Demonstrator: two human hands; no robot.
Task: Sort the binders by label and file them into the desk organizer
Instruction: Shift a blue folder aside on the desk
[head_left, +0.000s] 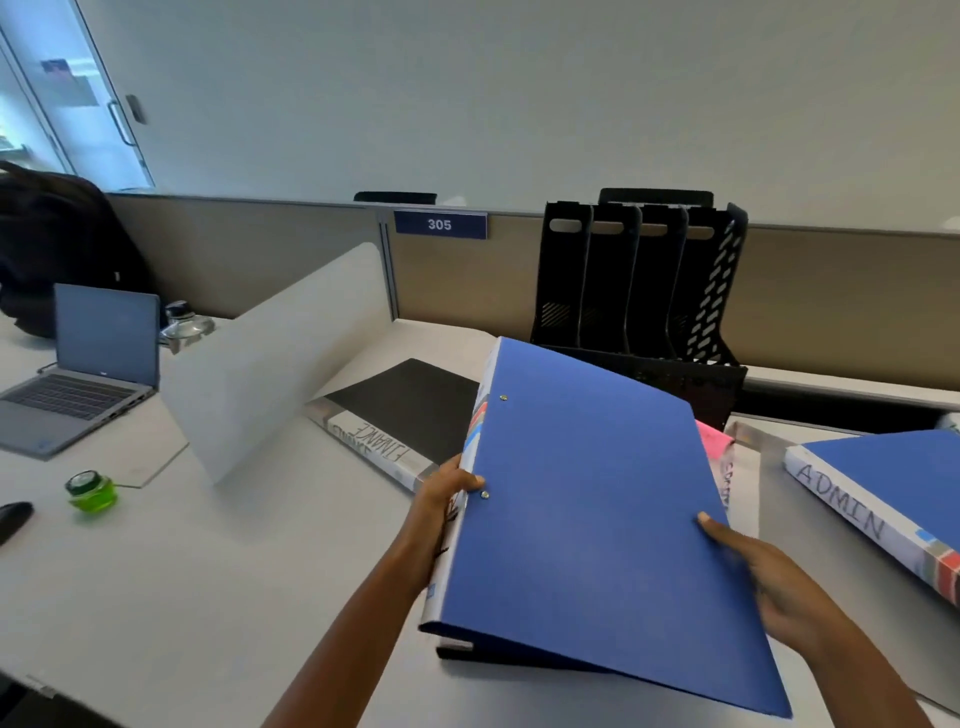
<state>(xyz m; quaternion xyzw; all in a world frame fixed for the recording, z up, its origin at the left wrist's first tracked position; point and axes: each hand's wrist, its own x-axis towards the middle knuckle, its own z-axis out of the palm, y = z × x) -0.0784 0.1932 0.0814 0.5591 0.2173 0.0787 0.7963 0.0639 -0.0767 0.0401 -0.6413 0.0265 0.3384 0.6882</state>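
Left hand (457, 486) is clamped on the spine edge of the blue binder (587, 493), fingers curled over the cover. Right hand (753, 577) grips the opposite, open edge, thumb on top. So it's a two-handed hold, with the binder lifted off the surface (208, 571) and tilted, spine side to the left.

The long axis runs away from the person, and the far short end points almost straight at the desk organizer (639, 291), which stands upright at the far edge of the surface, ahead and slightly right. The left hand sits further forward along the binder, so it's the nearer one to the slots.

The spine label is mostly hidden behind the left hand, so I can't read it.

The cover lies closer to flat than upright, and I'd say it needs rolling onto its edge before it enters a slot.

A black binder marked FINANCE (400, 410) lies flat to the left. Another blue one, marked ADMIN (883, 483), lies by the right edge.
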